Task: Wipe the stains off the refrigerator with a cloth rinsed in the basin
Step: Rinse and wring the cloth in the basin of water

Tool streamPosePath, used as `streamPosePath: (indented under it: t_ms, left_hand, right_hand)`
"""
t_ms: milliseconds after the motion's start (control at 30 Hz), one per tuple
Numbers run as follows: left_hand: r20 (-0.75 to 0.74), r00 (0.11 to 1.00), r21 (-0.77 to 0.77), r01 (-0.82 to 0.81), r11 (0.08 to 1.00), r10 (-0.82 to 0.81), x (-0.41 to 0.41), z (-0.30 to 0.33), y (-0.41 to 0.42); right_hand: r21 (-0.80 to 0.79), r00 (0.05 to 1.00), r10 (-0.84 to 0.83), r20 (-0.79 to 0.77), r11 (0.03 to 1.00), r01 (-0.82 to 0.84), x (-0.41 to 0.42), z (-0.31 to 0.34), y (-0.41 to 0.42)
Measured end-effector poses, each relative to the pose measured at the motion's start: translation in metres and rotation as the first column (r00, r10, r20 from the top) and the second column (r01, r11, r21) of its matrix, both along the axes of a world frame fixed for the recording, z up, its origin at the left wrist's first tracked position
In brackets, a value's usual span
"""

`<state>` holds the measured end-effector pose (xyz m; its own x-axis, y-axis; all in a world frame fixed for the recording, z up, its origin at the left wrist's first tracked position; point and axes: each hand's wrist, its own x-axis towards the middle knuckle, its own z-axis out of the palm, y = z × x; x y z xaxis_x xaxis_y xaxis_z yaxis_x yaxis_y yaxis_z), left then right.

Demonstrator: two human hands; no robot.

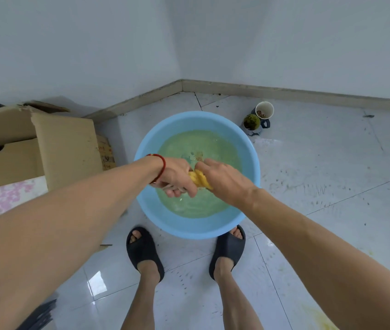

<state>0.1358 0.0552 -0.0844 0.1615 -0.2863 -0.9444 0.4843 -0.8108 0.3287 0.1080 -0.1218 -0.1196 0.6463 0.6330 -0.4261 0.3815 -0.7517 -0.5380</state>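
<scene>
A round light-blue basin (248,148) stands on the tiled floor, holding greenish-yellow water. Above the water, both hands grip a yellow cloth (198,179) bunched into a tight twisted roll. My left hand (176,176), with a red string bracelet at the wrist, curls its fingers around the cloth's left end. My right hand (220,177) grips the right end, its back toward the camera. Most of the cloth is hidden inside the two fists. No refrigerator is in view.
An open cardboard box (34,148) stands at the left beside the basin. Two cups (259,117) sit on the floor behind the basin near the wall corner. My feet in black slippers (144,251) stand just in front of the basin. The tiles carry dark splatter marks.
</scene>
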Motion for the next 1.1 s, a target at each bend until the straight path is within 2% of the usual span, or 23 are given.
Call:
streamPosePath:
  t_ms: [33, 67, 100, 133, 167, 233, 267, 333, 400, 433, 467, 533, 567, 600, 633, 667, 700, 767, 833, 900, 967, 1033, 1100]
  left_hand:
    - [-0.002, 1.0, -0.027, -0.027, 0.999, 0.027, 0.001, 0.0, 0.003]
    - [0.058, 0.998, -0.025, 0.007, 1.0, -0.005, 0.002, 0.001, 0.005]
    - [0.161, 0.982, 0.0, 0.105, 0.994, -0.103, 0.001, 0.002, 0.005]
    - [0.265, 0.944, 0.024, 0.196, 0.98, -0.195, 0.0, 0.003, 0.006]
    - [0.348, 0.908, 0.015, 0.244, 0.97, -0.234, -0.001, 0.003, 0.009]
    - [0.474, 0.858, -0.061, 0.255, 0.965, -0.197, -0.002, 0.002, 0.019]
    - [0.578, 0.794, -0.081, 0.285, 0.955, -0.188, -0.003, 0.003, 0.023]
    - [0.834, 0.506, -0.024, 0.43, 0.902, -0.219, -0.006, 0.001, 0.026]
    - [0.938, 0.221, 0.113, 0.534, 0.838, -0.267, -0.01, -0.004, 0.026]
    - [0.953, 0.133, 0.158, 0.549, 0.821, -0.273, -0.011, -0.004, 0.026]
    - [0.958, 0.069, 0.196, 0.556, 0.808, -0.279, -0.01, -0.004, 0.029]
    - [0.949, 0.002, 0.262, 0.552, 0.791, -0.316, -0.006, -0.005, 0.033]
    - [0.934, 0.004, 0.295, 0.561, 0.774, -0.358, -0.004, -0.005, 0.033]
    - [0.892, 0.037, 0.349, 0.579, 0.737, -0.451, -0.002, -0.003, 0.03]
    - [0.807, 0.103, 0.411, 0.609, 0.679, -0.581, -0.001, 0.002, 0.023]
    - [0.712, 0.162, 0.46, 0.626, 0.629, -0.683, -0.001, 0.005, 0.015]
    - [0.653, 0.223, 0.478, 0.621, 0.622, -0.724, -0.002, 0.005, 0.008]
    - [0.575, 0.411, 0.433, 0.581, 0.689, -0.708, -0.002, 0.003, -0.002]
    - [0.488, 0.624, 0.331, 0.515, 0.79, -0.611, -0.002, -0.003, -0.009]
    - [0.346, 0.799, 0.232, 0.435, 0.87, -0.491, -0.001, -0.005, -0.012]
    - [0.105, 0.946, 0.124, 0.293, 0.948, -0.306, 0.001, -0.004, -0.008]
    - [-0.062, 0.988, 0.047, 0.143, 0.989, -0.14, 0.004, -0.003, 0.001]
    - [-0.018, 0.992, 0.058, 0.128, 0.99, -0.127, 0.007, -0.005, 0.008]
  right_hand:
    - [0.02, 0.999, -0.026, -0.042, 0.999, 0.027, 0.0, 0.003, -0.001]
    - [0.04, 0.986, -0.071, -0.154, 0.996, 0.078, 0.001, 0.008, -0.003]
    - [0.079, 0.929, -0.142, -0.341, 0.981, 0.178, 0.002, 0.012, -0.007]
    - [0.115, 0.787, -0.22, -0.576, 0.932, 0.344, 0.003, 0.019, -0.012]
    - [0.114, 0.571, -0.275, -0.774, 0.826, 0.552, 0.002, 0.027, -0.016]
    - [-0.021, 0.188, -0.324, -0.927, 0.545, 0.838, -0.003, 0.034, -0.018]
    - [-0.092, 0.053, -0.306, -0.95, 0.44, 0.893, -0.007, 0.035, -0.016]
    - [-0.166, -0.142, -0.095, -0.985, 0.345, 0.924, -0.019, 0.034, -0.004]
    - [-0.207, -0.279, 0.219, -0.935, 0.301, 0.931, -0.03, 0.033, 0.009]
    - [-0.2, -0.298, 0.325, -0.898, 0.303, 0.932, -0.032, 0.034, 0.012]
    - [-0.166, -0.286, 0.366, -0.886, 0.326, 0.931, -0.031, 0.036, 0.013]
    - [-0.097, -0.236, 0.311, -0.921, 0.403, 0.91, -0.025, 0.037, 0.014]
    - [-0.085, -0.204, 0.213, -0.955, 0.463, 0.882, -0.022, 0.037, 0.014]
    - [-0.061, -0.125, 0.08, -0.989, 0.543, 0.837, -0.018, 0.036, 0.015]
    - [-0.027, 0.022, -0.067, -0.998, 0.649, 0.76, -0.015, 0.036, 0.016]
    - [-0.013, 0.218, -0.202, -0.955, 0.761, 0.649, -0.011, 0.036, 0.017]
    - [-0.031, 0.417, -0.295, -0.86, 0.846, 0.533, -0.007, 0.037, 0.019]
    - [-0.068, 0.714, -0.322, -0.622, 0.93, 0.36, 0.0, 0.037, 0.021]
    - [-0.08, 0.886, -0.209, -0.414, 0.978, 0.193, 0.005, 0.037, 0.022]
    - [-0.106, 0.955, -0.081, -0.285, 0.993, 0.052, 0.008, 0.034, 0.021]
    - [-0.132, 0.988, 0.032, -0.148, 0.99, -0.052, 0.01, 0.03, 0.021]
    - [-0.147, 0.994, 0.112, 0.001, 0.983, -0.111, 0.01, 0.027, 0.023]
    - [-0.11, 0.998, 0.05, -0.026, 0.993, -0.052, 0.009, 0.026, 0.026]
